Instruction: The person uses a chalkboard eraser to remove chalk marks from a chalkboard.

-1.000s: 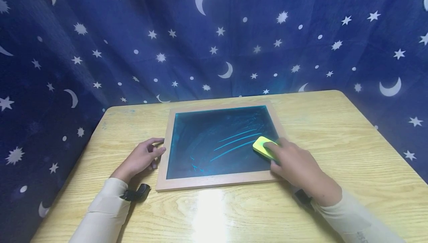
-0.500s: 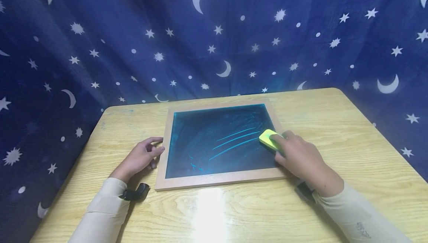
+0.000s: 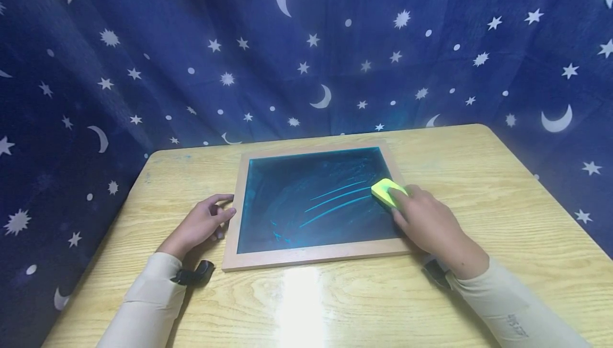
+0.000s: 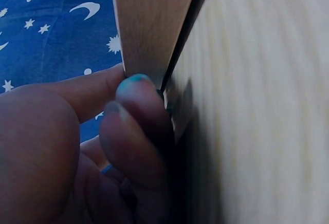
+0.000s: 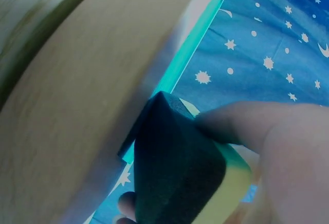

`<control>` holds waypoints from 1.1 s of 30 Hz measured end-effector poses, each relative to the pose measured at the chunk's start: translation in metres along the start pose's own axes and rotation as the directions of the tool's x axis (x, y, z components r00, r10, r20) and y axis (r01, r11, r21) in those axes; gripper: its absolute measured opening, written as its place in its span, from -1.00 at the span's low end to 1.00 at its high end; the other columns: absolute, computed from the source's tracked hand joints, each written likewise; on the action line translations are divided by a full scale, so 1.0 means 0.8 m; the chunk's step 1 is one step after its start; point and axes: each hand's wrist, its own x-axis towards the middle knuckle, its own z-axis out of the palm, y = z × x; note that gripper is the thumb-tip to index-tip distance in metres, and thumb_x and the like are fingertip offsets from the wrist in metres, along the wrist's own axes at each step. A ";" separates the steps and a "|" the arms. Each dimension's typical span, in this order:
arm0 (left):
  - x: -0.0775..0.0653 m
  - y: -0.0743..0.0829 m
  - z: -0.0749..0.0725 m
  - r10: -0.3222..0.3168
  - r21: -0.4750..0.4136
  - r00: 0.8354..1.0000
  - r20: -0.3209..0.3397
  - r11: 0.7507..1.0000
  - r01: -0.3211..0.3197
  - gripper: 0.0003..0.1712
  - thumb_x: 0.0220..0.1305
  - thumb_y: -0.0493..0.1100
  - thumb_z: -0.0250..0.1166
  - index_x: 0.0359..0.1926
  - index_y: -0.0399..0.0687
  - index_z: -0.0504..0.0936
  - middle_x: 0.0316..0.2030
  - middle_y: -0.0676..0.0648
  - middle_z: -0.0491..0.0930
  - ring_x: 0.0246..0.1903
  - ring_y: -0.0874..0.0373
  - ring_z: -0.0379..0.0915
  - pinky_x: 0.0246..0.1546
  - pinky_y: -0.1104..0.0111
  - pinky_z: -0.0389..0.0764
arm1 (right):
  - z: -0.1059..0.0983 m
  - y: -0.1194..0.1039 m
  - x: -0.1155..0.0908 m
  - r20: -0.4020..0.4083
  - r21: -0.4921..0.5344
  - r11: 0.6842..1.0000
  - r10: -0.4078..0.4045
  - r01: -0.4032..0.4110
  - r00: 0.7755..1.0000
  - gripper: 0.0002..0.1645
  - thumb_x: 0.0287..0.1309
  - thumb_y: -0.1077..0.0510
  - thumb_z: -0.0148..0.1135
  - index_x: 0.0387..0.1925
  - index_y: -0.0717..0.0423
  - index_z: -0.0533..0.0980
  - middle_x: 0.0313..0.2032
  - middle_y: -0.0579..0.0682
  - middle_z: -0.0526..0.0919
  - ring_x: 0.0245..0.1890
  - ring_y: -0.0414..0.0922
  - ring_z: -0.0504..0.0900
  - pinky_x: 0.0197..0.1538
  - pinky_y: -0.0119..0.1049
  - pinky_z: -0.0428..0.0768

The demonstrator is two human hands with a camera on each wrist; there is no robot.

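A blackboard [image 3: 268, 193] in a light wooden frame lies on the table. Bright blue chalk lines slant across its middle, with small blue marks near its lower left. My right hand [image 3: 428, 220] grips a yellow chalkboard eraser [image 3: 386, 190] at the board's right side. In the right wrist view, the dark felt [image 5: 177, 162] of the eraser shows, with a finger along its yellow back. My left hand [image 3: 203, 223] rests beside the frame's left edge, loosely bent fingers touching it. The left wrist view shows a fingertip [image 4: 139, 95] with blue chalk on it against the wooden frame [image 4: 149, 23].
The wood-grain table [image 3: 460, 167] extends around the board, with faint blue smudges at its back left. A dark blue curtain [image 3: 258, 44] with white moons and stars hangs behind it. Black camera straps [image 3: 193, 274] sit at both wrists.
My right hand has moved the eraser up and to the right, toward the board's right edge, and turned it slightly. The left hand stays at the frame. The blue lines look the same.
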 end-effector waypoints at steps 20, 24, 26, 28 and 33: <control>0.001 0.003 0.000 0.004 -0.007 1.000 0.003 1.000 -0.004 -0.35 0.47 -0.02 0.20 0.43 -0.21 0.29 -0.36 -0.12 0.54 -0.61 0.14 0.48 -0.58 0.31 0.58 | 0.015 -0.011 0.000 -0.046 0.051 0.980 -0.192 0.194 0.980 -0.45 0.31 0.19 0.24 0.33 0.08 0.45 0.13 0.32 0.55 0.07 0.27 0.56 0.08 0.20 0.56; 0.002 0.001 0.001 0.006 -0.010 1.000 0.000 1.000 -0.006 -0.36 0.48 -0.03 0.19 0.43 -0.22 0.30 -0.36 -0.12 0.54 -0.61 0.13 0.48 -0.59 0.31 0.58 | 0.016 -0.020 -0.003 -0.027 0.051 0.973 -0.226 0.227 0.974 -0.44 0.34 0.16 0.23 0.35 0.03 0.44 0.17 0.29 0.52 0.09 0.25 0.57 0.11 0.17 0.57; 0.002 0.000 0.001 0.013 -0.005 1.000 0.002 1.000 -0.013 -0.36 0.48 -0.03 0.18 0.43 -0.23 0.29 -0.36 -0.12 0.54 -0.61 0.13 0.48 -0.59 0.30 0.58 | 0.016 -0.026 -0.005 -0.023 0.051 0.966 -0.251 0.252 0.968 -0.44 0.35 0.16 0.22 0.36 0.02 0.43 0.18 0.28 0.52 0.09 0.23 0.57 0.13 0.14 0.57; 0.001 0.000 0.001 0.006 -0.007 1.000 0.000 1.000 -0.006 -0.36 0.48 -0.04 0.19 0.43 -0.21 0.30 -0.35 -0.12 0.54 -0.61 0.12 0.49 -0.58 0.30 0.58 | 0.016 -0.031 -0.007 -0.025 0.049 0.959 -0.279 0.280 0.960 -0.44 0.35 0.16 0.22 0.36 0.01 0.44 0.19 0.27 0.52 0.07 0.21 0.59 0.12 0.11 0.58; 0.000 0.000 0.000 0.012 -0.005 1.000 0.008 1.000 -0.012 -0.35 0.48 -0.02 0.19 0.44 -0.23 0.29 -0.32 -0.14 0.57 -0.60 0.13 0.49 -0.57 0.29 0.59 | 0.018 -0.044 -0.014 -0.026 0.034 0.943 -0.330 0.331 0.944 -0.43 0.35 0.14 0.23 0.36 -0.02 0.43 0.21 0.22 0.51 0.04 0.15 0.60 0.07 0.04 0.61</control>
